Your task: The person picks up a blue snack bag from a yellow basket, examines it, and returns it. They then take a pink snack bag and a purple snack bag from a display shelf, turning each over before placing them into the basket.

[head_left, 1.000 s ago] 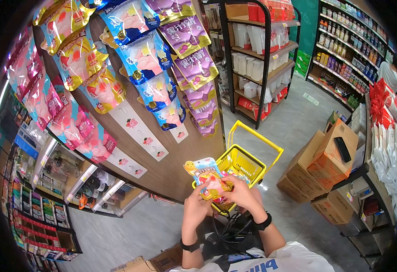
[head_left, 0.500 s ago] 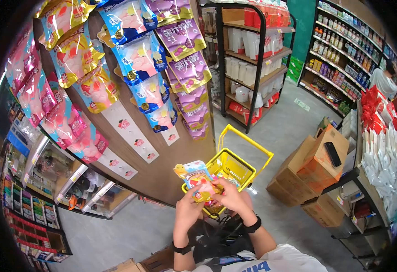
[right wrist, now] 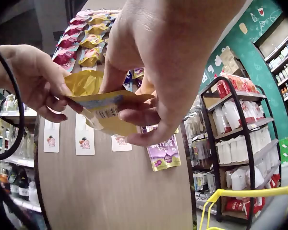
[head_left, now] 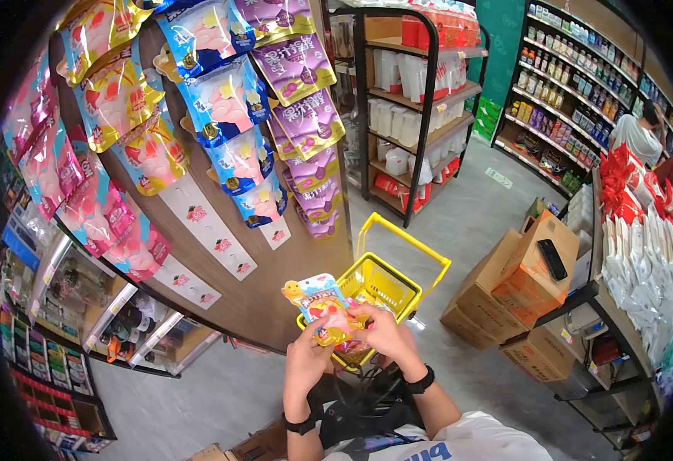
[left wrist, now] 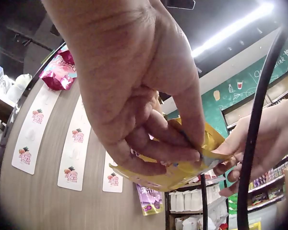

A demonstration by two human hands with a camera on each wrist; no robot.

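While both hands pinch it, the snack packet stands upright just above the near left corner of the yellow basket, its printed face turned up towards the person holding it. The left hand has the packet's lower edge caught between its thumb and curled fingers. The right hand, over the basket's near rim, grips the same lower edge from the other side with its thumb on top and its fingers folded underneath. The two hands nearly touch. A barcode shows on the packet's back, between the two grips.

The basket sits on the floor with its handle raised, straight in front of the person. To its left, close beside it, rises a curved wooden display hung with rows of yellow, blue, purple and pink packets. To its right stands a stack of cardboard boxes, with a black phone lying on the top one. Beyond the basket is a black shelf rack loaded with white containers. Far behind it, another person stands at the wall shelves.
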